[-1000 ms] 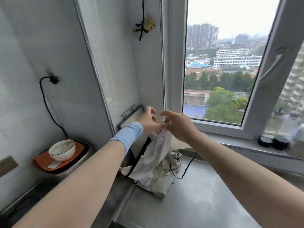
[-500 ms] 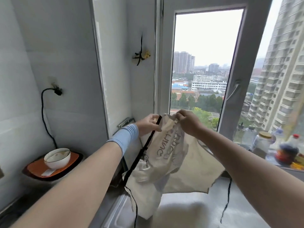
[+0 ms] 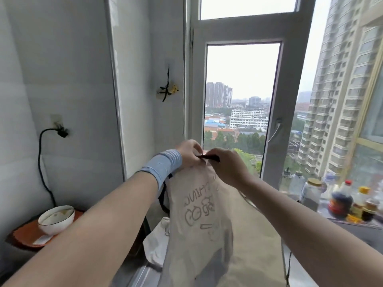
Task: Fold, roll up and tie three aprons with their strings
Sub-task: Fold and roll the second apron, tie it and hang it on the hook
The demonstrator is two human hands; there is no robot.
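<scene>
A beige apron point(image 3: 209, 228) with grey printed lettering hangs in the air in front of me, lifted by its top edge. My left hand point(image 3: 189, 151), with a blue wristband, pinches the top edge at the left. My right hand point(image 3: 226, 166) pinches the same edge and the black neck strap point(image 3: 209, 157) close beside it. A black string point(image 3: 163, 195) dangles at the apron's left side. Another pale cloth point(image 3: 157, 247) lies bunched on the counter behind the hanging apron.
A white bowl point(image 3: 56, 219) stands on an orange-topped appliance point(image 3: 22, 237) at the left, with a black cable point(image 3: 41, 162) up to a wall socket. Bottles and jars point(image 3: 339, 201) line the window sill at the right. A window frame point(image 3: 290, 100) stands straight ahead.
Both hands have lifted the apron off the counter and raised it higher; it now hangs full length. My hands have come close together at its top edge, and my view has tilted upward.
</scene>
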